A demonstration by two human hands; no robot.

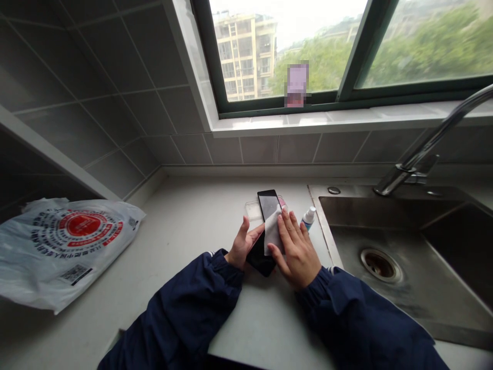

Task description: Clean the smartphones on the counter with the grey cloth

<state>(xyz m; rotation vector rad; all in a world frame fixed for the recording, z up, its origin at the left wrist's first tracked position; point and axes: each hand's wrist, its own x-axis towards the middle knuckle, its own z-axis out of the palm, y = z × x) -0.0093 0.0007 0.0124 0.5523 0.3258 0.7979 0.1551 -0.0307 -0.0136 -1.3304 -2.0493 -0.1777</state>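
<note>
My left hand (242, 244) holds the black phone (262, 263) from its left side, thumb raised and fingers reaching to its edge and partly hidden. Pressed flat over the phone is a light grey cleaning cloth (272, 237) with a zigzag edge, under the fingers of my right hand (295, 246). Just beyond lies a second black-framed, phone-like slab (268, 198) with a greyish face, partly covered by the cloth. A clear case-like piece (253, 211) shows to its left. Right of my right fingers stands a small white-capped bottle (308, 217).
A white plastic bag (73, 246) with red print lies on the white counter (185, 221) at left. To the right are a steel sink (408, 303) and a chrome faucet (396, 177). A window with a sill (327, 117) is at the back.
</note>
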